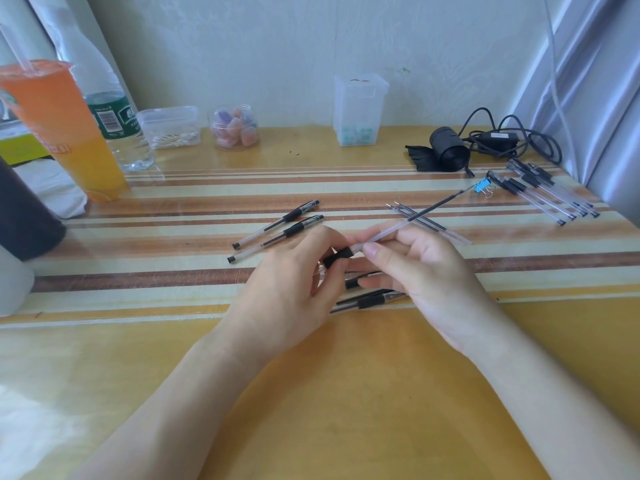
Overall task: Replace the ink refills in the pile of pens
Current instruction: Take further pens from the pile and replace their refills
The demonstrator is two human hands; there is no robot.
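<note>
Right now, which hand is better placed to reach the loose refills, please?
Right hand: the loose refills lie just beyond it, though it holds a pen barrel; the left hand is farther.

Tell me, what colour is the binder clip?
The binder clip is blue; the head view shows it best.

Open tabletop (pixel 346 393) runs along the near edge, crossed only by two forearms. Over the middle, the left hand (pixel 294 278) and right hand (pixel 422 271) hold a pen (pixel 391 232), with more pens (pixel 370 300) lying beneath. Left of centre lie two pens (pixel 277 226); right of centre, loose refills (pixel 424 220). A tall orange drink (pixel 59 126) and bottle (pixel 117 129) block the far left corner. A camera with cables (pixel 446 150) and a row of pens (pixel 547 194) fill the far right corner.
</note>
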